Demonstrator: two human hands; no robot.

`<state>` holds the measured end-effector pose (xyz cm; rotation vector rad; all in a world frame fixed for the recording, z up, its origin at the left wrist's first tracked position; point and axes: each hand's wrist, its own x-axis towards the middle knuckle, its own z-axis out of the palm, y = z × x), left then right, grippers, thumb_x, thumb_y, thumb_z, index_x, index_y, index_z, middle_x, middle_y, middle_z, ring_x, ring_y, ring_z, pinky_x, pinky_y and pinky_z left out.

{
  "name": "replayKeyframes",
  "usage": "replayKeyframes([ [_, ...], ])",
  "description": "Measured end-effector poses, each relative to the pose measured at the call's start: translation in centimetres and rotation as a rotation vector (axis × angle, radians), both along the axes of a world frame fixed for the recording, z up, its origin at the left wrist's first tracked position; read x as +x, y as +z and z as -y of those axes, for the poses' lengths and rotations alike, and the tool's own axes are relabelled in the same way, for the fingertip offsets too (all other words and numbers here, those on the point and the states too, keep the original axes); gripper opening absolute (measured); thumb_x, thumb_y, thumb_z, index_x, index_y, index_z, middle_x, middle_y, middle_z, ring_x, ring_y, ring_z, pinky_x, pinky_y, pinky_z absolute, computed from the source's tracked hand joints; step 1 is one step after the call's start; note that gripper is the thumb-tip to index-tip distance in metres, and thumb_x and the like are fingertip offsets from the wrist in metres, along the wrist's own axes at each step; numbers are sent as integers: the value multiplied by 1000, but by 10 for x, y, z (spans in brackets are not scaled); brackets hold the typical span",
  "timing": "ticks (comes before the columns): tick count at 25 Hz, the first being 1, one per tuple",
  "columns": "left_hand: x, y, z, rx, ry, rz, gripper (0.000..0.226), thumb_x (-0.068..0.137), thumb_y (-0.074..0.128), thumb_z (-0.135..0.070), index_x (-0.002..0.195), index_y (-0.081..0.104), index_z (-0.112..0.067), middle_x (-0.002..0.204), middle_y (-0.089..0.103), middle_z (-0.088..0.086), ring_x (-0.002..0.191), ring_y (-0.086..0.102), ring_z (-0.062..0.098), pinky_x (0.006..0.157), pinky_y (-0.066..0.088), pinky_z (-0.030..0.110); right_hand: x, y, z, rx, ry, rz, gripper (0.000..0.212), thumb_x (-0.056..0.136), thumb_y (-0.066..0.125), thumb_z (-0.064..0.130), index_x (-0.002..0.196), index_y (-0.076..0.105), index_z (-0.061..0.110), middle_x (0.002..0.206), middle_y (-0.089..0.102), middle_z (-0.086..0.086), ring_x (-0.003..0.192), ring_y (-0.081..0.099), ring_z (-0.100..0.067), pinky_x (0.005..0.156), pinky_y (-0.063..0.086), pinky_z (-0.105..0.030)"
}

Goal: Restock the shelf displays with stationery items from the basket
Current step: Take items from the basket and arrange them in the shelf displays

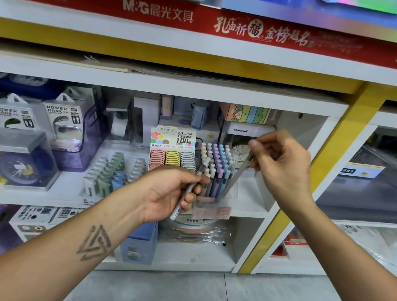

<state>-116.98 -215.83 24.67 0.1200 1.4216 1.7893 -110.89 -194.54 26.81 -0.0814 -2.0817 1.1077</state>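
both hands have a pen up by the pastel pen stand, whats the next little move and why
Probably lower the right hand so its grey pen, already angled tip-down beside the pen display stand, slides into an open slot. The left hand holds a second grey pen in front of the stand, ready to follow.

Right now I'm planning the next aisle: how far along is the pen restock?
Done: the pen display looks mostly full. In hand: the left hand grips one grey pen; the right hand pinches another pen over the display. Left: seating both; the basket isn't visible.
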Motion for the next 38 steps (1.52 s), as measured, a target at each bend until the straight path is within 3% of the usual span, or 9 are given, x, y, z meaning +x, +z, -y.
replayKeyframes([
  [4, -1, -2, 1, 22, 2, 21, 32, 96, 45, -9, 115, 66, 6, 68, 55, 5, 52, 43, 11, 44, 37, 21, 3, -8, -3, 281, -44, 100, 7, 95, 67, 24, 93, 61, 21, 75, 69, 7, 68, 68, -4, 63, 58, -26],
  [7, -2, -3, 2, 26, 3, 11, 31, 96, 45, -5, 117, 65, 7, 70, 58, 6, 54, 48, 13, 46, 41, 22, 2, -26, 5, 561, 10, 226, 13, 96, 66, 23, 94, 61, 11, 75, 70, -4, 70, 69, -22, 64, 56, -41],
  [15, -2, -5, 4, 63, 37, 22, 24, 95, 51, 0, 112, 68, 4, 73, 62, 11, 58, 54, 15, 50, 48, 24, 0, -24, 3, 503, 133, 210, 15, 92, 71, 19, 82, 64, 10, 68, 68, 4, 66, 67, -4, 62, 56, -33],
  [20, -2, -2, 4, 102, 79, -4, 14, 90, 58, 4, 101, 67, 1, 72, 66, 15, 60, 60, 19, 53, 51, 28, -7, -27, 1, 636, -2, 370, 19, 97, 64, 24, 103, 77, 12, 98, 70, 0, 85, 63, -16, 74, 48, -27],
  [23, 1, -1, 2, 100, 90, -66, 14, 88, 62, 7, 100, 67, 2, 75, 68, 17, 60, 62, 20, 54, 54, 29, -4, -14, 8, 217, 92, 367, 23, 98, 62, 31, 116, 72, 21, 96, 72, 4, 77, 63, -7, 64, 44, -13],
  [27, 7, -1, -7, 138, 102, -143, 9, 88, 64, 7, 95, 66, 1, 79, 70, 20, 62, 66, 23, 60, 59, 30, -1, -4, 26, -387, 385, 334, 19, 94, 66, 10, 112, 67, 3, 75, 72, -14, 61, 64, -19, 55, 49, -23],
  [30, 4, -6, -9, -139, 166, -696, 10, 91, 67, -6, 97, 71, -12, 92, 75, 5, 80, 71, 13, 77, 58, 25, 1, 8, 22, -457, 268, 189, 9, 91, 67, 0, 100, 69, 3, 71, 71, -12, 59, 65, -19, 57, 53, -23],
  [33, -4, -10, 0, -470, 147, -1397, 28, 91, 58, -8, 116, 68, -18, 115, 67, -8, 104, 60, 3, 95, 45, 16, 5, 12, 8, -130, 72, 73, 10, 93, 66, 6, 100, 71, 12, 77, 73, -2, 67, 69, -13, 63, 55, -19],
  [38, -7, -25, 6, -665, -122, -1689, 55, 89, 49, -4, 142, 50, -16, 151, 45, -2, 140, 37, 13, 117, 23, 24, 6, -16, 17, 577, 75, 138, 20, 96, 63, 15, 115, 67, 11, 93, 74, -3, 80, 71, -19, 75, 58, -35],
])
